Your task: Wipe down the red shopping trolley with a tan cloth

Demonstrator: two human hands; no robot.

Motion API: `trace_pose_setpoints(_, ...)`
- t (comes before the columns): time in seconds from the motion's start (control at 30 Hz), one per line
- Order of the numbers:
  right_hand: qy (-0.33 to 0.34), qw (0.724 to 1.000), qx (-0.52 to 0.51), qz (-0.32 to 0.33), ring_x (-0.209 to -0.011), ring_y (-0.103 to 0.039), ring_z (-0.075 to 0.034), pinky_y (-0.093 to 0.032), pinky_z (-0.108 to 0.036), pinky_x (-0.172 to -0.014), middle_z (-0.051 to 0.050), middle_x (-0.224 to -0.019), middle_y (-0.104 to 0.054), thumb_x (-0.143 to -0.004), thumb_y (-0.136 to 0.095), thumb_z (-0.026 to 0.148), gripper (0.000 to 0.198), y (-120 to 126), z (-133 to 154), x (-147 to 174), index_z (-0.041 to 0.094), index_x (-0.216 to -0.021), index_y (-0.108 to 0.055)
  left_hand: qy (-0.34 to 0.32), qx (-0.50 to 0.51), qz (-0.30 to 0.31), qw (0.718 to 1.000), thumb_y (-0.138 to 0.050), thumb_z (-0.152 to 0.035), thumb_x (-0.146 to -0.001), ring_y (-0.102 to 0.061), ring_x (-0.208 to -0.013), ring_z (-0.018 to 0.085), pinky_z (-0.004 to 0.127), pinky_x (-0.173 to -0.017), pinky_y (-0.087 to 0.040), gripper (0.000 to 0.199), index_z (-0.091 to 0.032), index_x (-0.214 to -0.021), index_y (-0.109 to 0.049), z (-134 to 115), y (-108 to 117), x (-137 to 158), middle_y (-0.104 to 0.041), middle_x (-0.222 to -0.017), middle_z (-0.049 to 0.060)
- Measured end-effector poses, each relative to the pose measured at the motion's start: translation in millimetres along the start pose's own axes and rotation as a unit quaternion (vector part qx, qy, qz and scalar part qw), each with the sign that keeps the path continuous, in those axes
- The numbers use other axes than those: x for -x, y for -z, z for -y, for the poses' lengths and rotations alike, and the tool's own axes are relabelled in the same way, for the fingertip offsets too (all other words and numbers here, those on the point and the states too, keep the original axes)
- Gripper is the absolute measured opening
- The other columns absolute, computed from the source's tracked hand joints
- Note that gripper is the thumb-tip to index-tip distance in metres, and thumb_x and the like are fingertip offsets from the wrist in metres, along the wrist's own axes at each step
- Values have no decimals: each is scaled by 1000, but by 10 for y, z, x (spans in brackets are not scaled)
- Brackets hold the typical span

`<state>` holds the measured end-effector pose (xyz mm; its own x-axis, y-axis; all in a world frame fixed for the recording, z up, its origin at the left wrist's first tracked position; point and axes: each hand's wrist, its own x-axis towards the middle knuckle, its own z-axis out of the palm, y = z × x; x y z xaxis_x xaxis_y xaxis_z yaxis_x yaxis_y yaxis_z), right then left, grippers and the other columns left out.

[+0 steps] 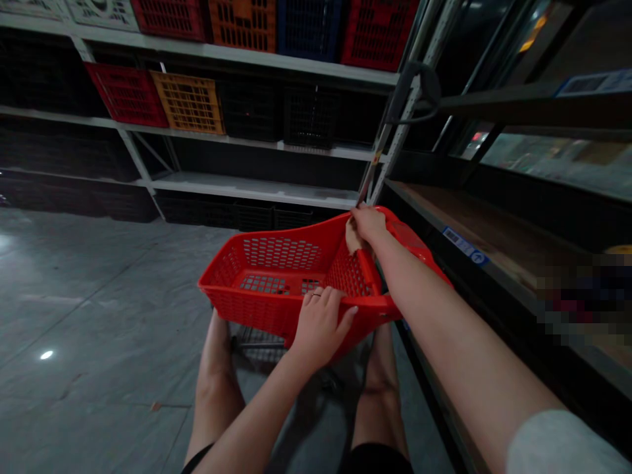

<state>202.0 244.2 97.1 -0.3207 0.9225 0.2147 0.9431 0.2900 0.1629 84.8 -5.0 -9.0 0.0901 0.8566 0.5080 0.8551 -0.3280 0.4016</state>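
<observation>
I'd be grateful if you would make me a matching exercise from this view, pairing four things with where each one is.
Things:
1. Left hand
2. Right hand
3. Yellow crate
4. Lower blue-and-white label

Places:
A. Next to a red crate on the rack
B. At the far rim of the red cart
C. On the front edge of a shelf at the picture's right
D. On the near side of the red cart

Right pairs: 1-D, 2-B, 3-A, 4-C
</observation>
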Motion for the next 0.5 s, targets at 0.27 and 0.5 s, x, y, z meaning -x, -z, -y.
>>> trace_pose_setpoints(0.27,0,998,-3,61,-124,-61,-31,-49,-41,-103,-19,-132,-65,-98,-48,26,35,-63,47,89,16,-125,-69,-14,-34,15,999,-48,-48,-101,-58,-101,26,43,-94,-45,30,-20,-104,-58,-95,-52,-7,-66,-103,7)
trace_pose_setpoints(0.5,10,995,22,95,-129,-53,-40,-46,-51,-105,-28,-139,-55,-89,-61,18,44,202,253,866,4,-130,-65,-36,-63,13,997,-45,-50,-101,-58,-106,28,42,-96,-44,35,-19,-111,-57,-179,-38,39,-65,-109,9)
